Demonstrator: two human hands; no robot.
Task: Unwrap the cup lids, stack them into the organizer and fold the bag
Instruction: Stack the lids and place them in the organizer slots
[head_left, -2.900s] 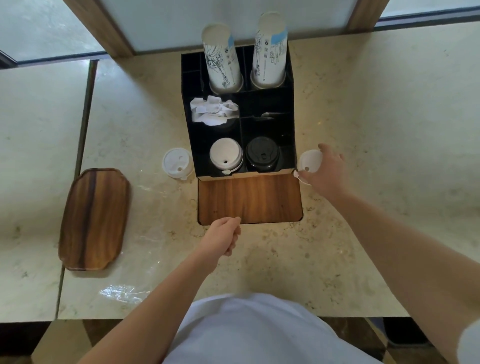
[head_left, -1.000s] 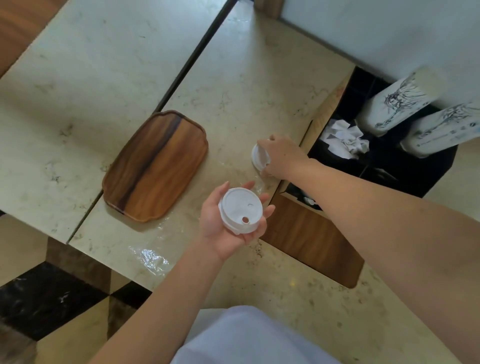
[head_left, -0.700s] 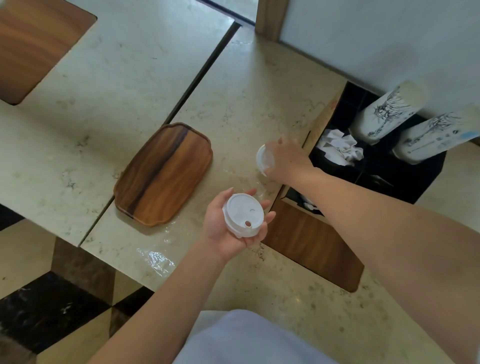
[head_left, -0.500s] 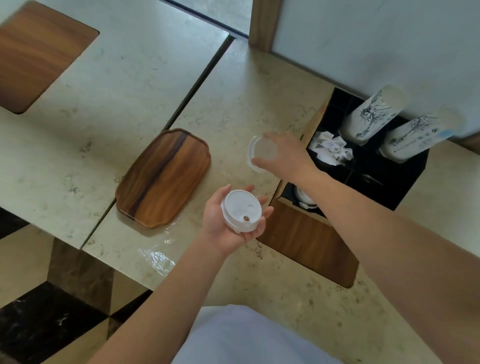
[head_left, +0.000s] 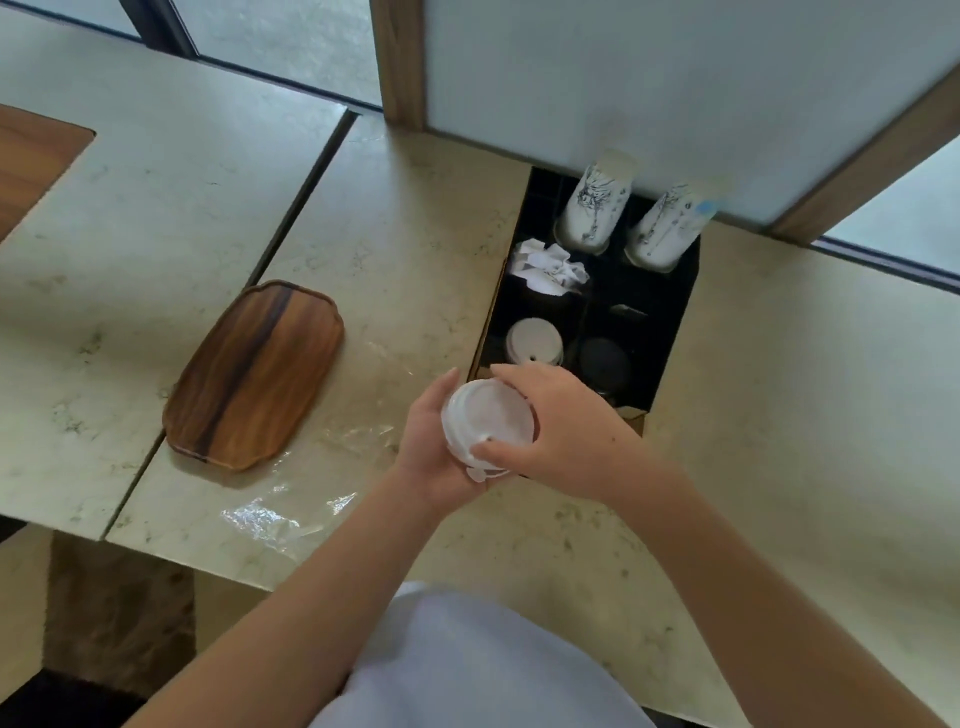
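lids (head_left: 488, 423) unwrapped, gripped by left hand (head_left: 434, 441) and right hand (head_left: 566, 431) | organizer (head_left: 675, 322) partly stacked | bag (head_left: 291, 499) lower left, unfolded

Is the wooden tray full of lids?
No, the tray is bare; white lids sit in both hands, over the left hand.

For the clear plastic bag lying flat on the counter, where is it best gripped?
Probably at the crinkled near edge of the plastic bag, pinched from the counter's front: there the film lifts into wrinkles, while elsewhere it lies flat on the counter.
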